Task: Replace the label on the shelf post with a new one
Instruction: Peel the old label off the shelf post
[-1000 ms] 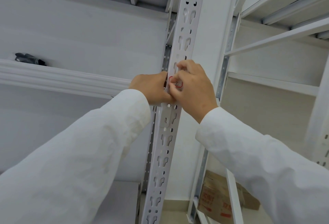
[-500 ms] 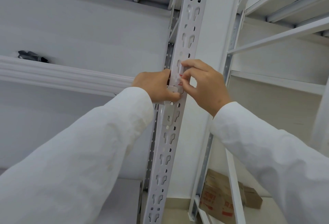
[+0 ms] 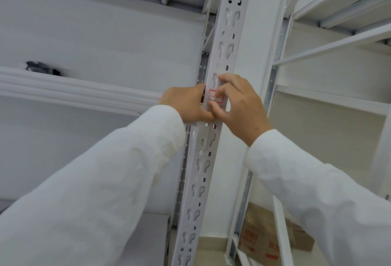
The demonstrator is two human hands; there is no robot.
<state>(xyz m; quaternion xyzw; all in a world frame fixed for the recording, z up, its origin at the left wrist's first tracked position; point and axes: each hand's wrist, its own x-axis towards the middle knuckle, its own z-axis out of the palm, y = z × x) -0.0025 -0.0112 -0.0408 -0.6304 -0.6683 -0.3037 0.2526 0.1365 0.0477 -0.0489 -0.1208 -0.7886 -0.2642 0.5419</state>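
On the post (image 3: 211, 160), label (image 3: 215, 96) between hands (image 3: 211, 105).

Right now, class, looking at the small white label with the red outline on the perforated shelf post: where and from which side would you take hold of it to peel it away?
Probably its lower edge: the red-outlined white label lies flat on the white perforated shelf post, so only an edge can be lifted. Come from the right, where the right hand already has fingertips on it, while the left hand grips the post.
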